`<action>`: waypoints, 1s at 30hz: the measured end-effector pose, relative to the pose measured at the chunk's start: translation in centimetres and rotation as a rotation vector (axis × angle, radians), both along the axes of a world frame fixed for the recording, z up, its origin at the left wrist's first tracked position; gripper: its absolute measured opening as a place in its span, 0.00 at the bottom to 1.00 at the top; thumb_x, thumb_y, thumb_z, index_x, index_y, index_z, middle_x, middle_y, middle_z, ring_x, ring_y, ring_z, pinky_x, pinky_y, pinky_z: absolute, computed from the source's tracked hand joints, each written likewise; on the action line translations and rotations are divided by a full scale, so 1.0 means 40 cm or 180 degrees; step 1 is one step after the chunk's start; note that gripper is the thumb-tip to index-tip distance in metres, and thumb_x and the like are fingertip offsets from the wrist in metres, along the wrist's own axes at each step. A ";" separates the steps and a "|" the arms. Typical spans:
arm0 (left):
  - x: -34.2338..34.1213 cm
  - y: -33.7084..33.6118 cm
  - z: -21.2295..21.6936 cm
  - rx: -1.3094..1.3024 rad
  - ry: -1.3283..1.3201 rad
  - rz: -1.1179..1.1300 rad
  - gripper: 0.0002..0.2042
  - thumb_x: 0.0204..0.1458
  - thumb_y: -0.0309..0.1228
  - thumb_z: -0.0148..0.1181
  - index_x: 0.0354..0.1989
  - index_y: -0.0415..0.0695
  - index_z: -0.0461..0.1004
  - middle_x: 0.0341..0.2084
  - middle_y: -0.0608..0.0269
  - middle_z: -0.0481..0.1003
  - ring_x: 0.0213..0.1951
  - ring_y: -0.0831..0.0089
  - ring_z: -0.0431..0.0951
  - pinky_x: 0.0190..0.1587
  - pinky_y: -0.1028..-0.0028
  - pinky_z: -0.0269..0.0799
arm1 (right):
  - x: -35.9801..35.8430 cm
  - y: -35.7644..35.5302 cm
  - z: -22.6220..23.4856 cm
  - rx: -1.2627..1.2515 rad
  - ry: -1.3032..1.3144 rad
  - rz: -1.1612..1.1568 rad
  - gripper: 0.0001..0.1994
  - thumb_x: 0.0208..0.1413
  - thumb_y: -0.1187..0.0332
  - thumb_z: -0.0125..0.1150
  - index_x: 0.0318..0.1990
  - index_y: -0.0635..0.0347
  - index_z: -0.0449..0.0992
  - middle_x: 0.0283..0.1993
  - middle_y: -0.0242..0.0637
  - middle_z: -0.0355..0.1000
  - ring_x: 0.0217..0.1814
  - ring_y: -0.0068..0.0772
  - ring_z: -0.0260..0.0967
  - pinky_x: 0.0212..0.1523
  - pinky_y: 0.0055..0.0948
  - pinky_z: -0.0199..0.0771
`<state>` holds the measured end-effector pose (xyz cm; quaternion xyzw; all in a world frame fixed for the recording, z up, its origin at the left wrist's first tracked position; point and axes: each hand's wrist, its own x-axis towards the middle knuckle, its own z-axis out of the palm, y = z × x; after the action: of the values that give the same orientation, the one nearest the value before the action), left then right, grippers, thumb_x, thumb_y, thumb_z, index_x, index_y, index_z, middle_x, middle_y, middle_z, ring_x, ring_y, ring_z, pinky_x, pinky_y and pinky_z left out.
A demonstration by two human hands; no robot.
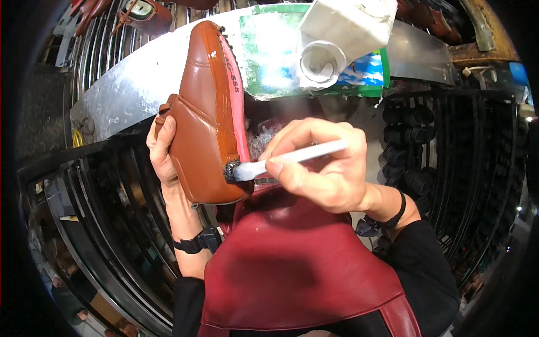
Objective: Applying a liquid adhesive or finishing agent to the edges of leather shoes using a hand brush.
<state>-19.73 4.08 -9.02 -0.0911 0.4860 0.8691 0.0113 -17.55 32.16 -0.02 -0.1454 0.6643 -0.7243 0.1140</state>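
Head view: your left hand (163, 150) grasps the brown shoe (197, 140); your right hand (331, 174) pinches the white-handled brush (252, 170). Light, even strokes beside the pink strip (237, 115) should serve best.

At centre left, shoe (193, 151) in left hand (163, 150), far end toward bench (135, 84), near end above apron (303, 247). To its right, right hand (325, 168) with brush (297, 155), tip on the shoe's near end. Beyond both hands, bench; on it mat (266, 48), on the mat container (348, 31). Past the bench, far left, second shoe (154, 18). Rack (476, 140) at right.
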 end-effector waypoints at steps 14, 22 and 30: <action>-0.021 0.121 0.083 0.0989 0.0244 -0.0001 0.21 0.69 0.43 0.56 0.58 0.39 0.75 0.49 0.54 0.80 0.48 0.64 0.83 0.54 0.62 0.81 | -0.122 0.052 0.096 -0.0147 0.1191 0.0576 0.17 0.40 0.81 0.60 0.43 0.76 0.79 0.46 0.57 0.81 0.49 0.42 0.81 0.53 0.39 0.81; -0.012 0.166 0.113 -0.1632 0.0982 0.0260 0.21 0.70 0.42 0.54 0.60 0.38 0.74 0.50 0.54 0.80 0.49 0.66 0.82 0.55 0.64 0.80 | -0.267 0.072 0.122 0.0398 0.0802 0.0687 0.21 0.49 0.68 0.77 0.50 0.68 0.82 0.48 0.46 0.84 0.51 0.30 0.82 0.53 0.30 0.82; -0.047 0.061 0.067 0.0612 -0.0146 0.1147 0.16 0.66 0.32 0.60 0.58 0.37 0.75 0.50 0.57 0.80 0.48 0.70 0.82 0.51 0.68 0.80 | -0.231 -0.090 -0.132 -0.1975 -0.1047 -0.0863 0.09 0.67 0.71 0.59 0.37 0.70 0.76 0.24 0.45 0.76 0.20 0.40 0.77 0.21 0.35 0.80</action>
<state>-21.63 6.52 -6.32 -0.1948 0.3763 0.8972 -0.1247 -26.79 28.56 -5.29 0.0345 0.3994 -0.9132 0.0728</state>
